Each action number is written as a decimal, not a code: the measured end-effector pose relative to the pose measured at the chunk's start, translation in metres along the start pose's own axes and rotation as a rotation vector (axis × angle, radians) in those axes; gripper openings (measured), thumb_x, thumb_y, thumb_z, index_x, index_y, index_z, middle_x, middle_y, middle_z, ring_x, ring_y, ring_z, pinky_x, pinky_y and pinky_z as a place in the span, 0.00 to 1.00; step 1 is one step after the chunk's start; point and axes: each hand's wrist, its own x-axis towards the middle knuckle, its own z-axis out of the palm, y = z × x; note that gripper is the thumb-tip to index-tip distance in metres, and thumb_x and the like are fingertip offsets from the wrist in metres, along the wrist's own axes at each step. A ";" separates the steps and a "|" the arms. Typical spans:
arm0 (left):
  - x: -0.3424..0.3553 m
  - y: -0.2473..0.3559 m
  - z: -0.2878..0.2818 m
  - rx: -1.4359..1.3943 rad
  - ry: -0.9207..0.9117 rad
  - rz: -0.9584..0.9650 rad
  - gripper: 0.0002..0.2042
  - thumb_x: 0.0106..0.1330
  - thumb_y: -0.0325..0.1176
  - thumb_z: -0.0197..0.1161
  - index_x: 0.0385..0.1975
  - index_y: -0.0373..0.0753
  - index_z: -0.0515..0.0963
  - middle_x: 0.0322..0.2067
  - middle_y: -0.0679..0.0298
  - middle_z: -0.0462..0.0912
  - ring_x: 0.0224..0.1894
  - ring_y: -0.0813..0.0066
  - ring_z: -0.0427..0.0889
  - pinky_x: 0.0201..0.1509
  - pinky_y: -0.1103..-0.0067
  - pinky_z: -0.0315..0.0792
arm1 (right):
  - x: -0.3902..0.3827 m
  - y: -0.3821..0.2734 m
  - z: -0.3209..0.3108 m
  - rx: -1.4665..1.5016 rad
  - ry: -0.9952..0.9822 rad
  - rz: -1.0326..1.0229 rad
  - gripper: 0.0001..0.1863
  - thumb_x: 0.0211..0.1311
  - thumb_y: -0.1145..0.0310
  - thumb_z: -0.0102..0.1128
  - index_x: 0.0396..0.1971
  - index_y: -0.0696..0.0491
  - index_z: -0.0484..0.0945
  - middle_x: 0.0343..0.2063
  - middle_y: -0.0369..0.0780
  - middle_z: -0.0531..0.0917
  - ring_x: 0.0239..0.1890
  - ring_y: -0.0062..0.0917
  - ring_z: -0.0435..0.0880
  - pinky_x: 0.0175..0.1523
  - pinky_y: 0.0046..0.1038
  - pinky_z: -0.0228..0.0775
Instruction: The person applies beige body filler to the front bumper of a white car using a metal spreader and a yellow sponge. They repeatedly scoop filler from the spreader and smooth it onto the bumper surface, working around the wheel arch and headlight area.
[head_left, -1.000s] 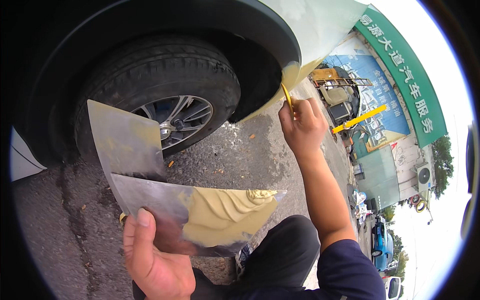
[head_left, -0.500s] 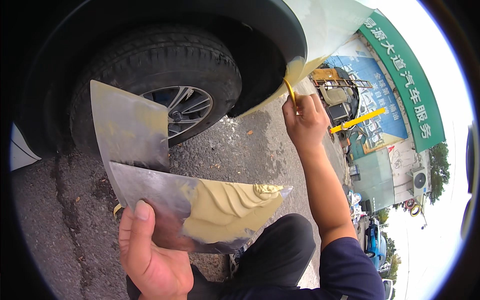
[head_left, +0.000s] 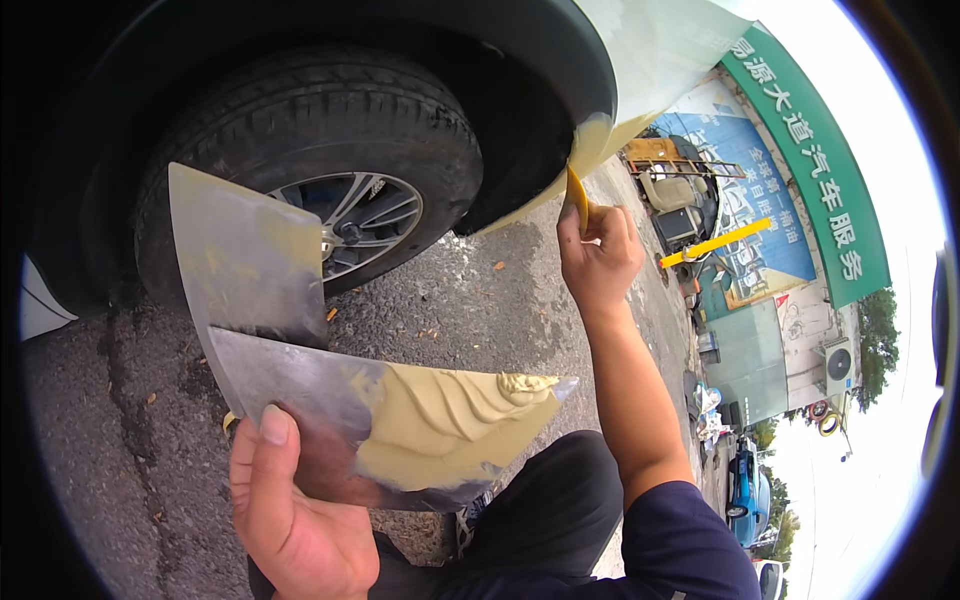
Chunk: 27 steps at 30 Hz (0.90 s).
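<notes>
My left hand (head_left: pixel 310 540) is closed on the edge of a bent grey putty board (head_left: pixel 275 375), thumb on top. Beige body filler (head_left: pixel 450 430) lies in ridges over the board's right half, with a lump near its far corner. My right hand (head_left: pixel 603 258) pinches a thin yellow spreader (head_left: pixel 577 197). The spreader's tip meets or nearly meets the lower edge of the pale car panel (head_left: pixel 660 60), just behind the wheel arch. Beige filler (head_left: pixel 592 135) coats that lower edge. Whether the tip touches cannot be made out.
Left of the panel is the car wheel (head_left: pixel 400 215) under a dark arch trim (head_left: pixel 588 75). Rough asphalt (head_left: pixel 470 320) lies below, and my bent knee (head_left: pixel 560 480) is close under the board. Farther right stand a yellow bar (head_left: pixel 715 243), stacked clutter and a green-signed building.
My right hand has moved slightly left and down, and the spreader has turned to show more of its flat face. The putty board has shifted a little left.
</notes>
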 end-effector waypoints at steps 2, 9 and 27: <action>0.000 -0.001 0.000 -0.001 -0.002 0.000 0.14 0.73 0.36 0.58 0.53 0.38 0.76 0.52 0.65 0.80 0.57 0.72 0.76 0.64 0.70 0.67 | 0.002 0.000 0.000 0.009 0.047 -0.013 0.11 0.50 0.76 0.73 0.23 0.54 0.75 0.20 0.39 0.78 0.20 0.30 0.80 0.25 0.29 0.71; 0.000 -0.003 0.003 0.001 0.001 0.004 0.13 0.73 0.36 0.58 0.53 0.38 0.76 0.52 0.66 0.80 0.57 0.72 0.76 0.64 0.71 0.67 | -0.005 0.010 0.006 -0.075 -0.024 -0.065 0.11 0.49 0.75 0.73 0.24 0.54 0.75 0.19 0.39 0.77 0.19 0.30 0.79 0.24 0.30 0.70; -0.001 -0.002 0.003 0.006 0.034 -0.003 0.16 0.74 0.36 0.57 0.56 0.36 0.74 0.53 0.64 0.79 0.58 0.71 0.76 0.65 0.70 0.67 | 0.033 0.013 -0.016 -0.078 -0.068 -0.259 0.09 0.50 0.75 0.72 0.25 0.53 0.77 0.21 0.38 0.76 0.20 0.31 0.78 0.25 0.30 0.70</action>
